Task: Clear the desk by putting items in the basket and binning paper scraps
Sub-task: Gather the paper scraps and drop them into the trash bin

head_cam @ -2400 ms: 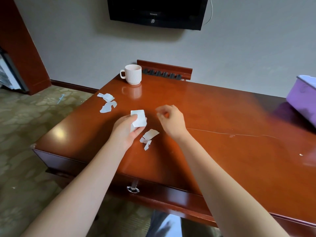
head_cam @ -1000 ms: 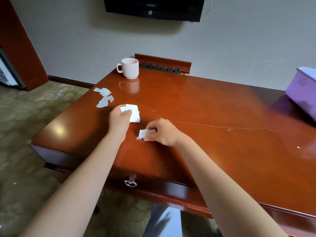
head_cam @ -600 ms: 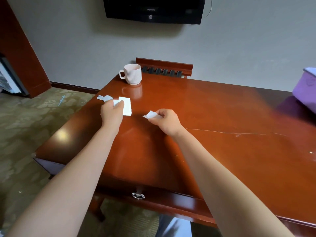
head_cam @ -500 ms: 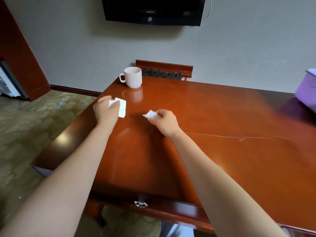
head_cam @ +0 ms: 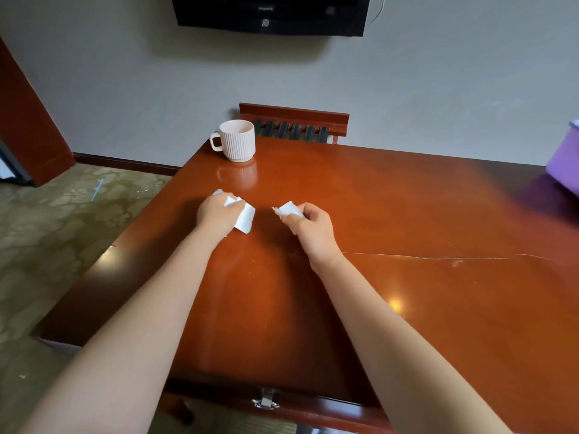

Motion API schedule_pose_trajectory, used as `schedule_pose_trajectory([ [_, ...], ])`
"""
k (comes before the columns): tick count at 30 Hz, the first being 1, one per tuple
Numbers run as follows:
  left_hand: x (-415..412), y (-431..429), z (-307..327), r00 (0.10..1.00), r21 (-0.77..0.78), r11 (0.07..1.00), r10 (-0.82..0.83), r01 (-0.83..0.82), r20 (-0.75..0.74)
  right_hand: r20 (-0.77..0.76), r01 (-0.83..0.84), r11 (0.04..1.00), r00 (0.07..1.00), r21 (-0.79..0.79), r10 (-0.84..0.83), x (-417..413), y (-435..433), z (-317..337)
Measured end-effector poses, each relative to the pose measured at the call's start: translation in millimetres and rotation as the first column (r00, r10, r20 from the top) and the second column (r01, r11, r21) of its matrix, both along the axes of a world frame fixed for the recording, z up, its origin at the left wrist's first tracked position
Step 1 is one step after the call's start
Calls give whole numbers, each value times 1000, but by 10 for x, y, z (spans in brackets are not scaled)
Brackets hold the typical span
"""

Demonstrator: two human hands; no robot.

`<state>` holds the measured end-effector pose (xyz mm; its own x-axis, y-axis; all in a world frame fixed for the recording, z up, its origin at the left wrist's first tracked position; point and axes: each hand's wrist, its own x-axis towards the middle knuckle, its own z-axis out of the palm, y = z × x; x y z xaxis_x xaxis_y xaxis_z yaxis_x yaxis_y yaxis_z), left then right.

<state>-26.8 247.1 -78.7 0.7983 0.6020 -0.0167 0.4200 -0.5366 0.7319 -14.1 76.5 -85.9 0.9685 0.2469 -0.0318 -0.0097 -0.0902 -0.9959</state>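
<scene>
Now: left hand (head_cam: pixel 217 214) grips white paper scraps (head_cam: pixel 244 217) low over desk (head_cam: pixel 407 220); right hand (head_cam: pixel 308 225) pinches a small scrap (head_cam: pixel 289 209). Ribbed mug (head_cam: pixel 237 140) stands beyond.

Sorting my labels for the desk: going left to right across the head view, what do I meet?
Left hand gripping white paper scraps → right hand pinching a small white paper scrap → purple plastic basket. The ribbed pale ceramic mug overlaps the left hand, so omitted.
</scene>
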Motion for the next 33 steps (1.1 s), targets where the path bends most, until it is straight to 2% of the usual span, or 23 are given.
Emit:
schedule_pose_trajectory([
  [3,-73,-331,-36,993,-19,994,-110,110,35,-67,176,973,984,150,-168,22,-152,-12],
  [6,-135,-664,-42,980,-66,980,-184,189,72,-107,242,940,969,242,-222,27,-410,5],
  [12,-187,-1137,-12,947,-270,909,-294,319,131,-15,256,959,967,122,-256,-52,-824,-5],
  [16,-216,-1171,63,947,-445,845,-198,296,253,1,243,969,970,50,-243,-45,-931,-25],
  [20,-304,-1009,201,953,-355,907,-129,225,275,-23,206,979,978,2,-206,-17,-932,-28],
  [22,-406,-941,236,955,-398,873,-210,280,211,-12,210,978,978,-5,-210,-23,-927,-38],
  [24,-506,-951,232,925,-377,848,-370,373,83,8,226,974,974,-23,-226,-36,-921,-50],
  [26,-535,-1004,177,885,-282,855,-464,435,-42,26,232,971,972,-49,-231,-52,-914,-58],
  [28,-511,-1066,85,876,-88,881,-473,466,-94,45,219,973,975,-77,-216,-58,-913,-66],
  [30,-482,-1116,-4,905,69,904,-416,422,-83,58,188,976,982,-113,-182,-54,-912,-73],
  [33,-486,-1131,-119,949,124,941,-315,316,-22,60,114,966,993,-233,-103,-18,-885,-50],
])
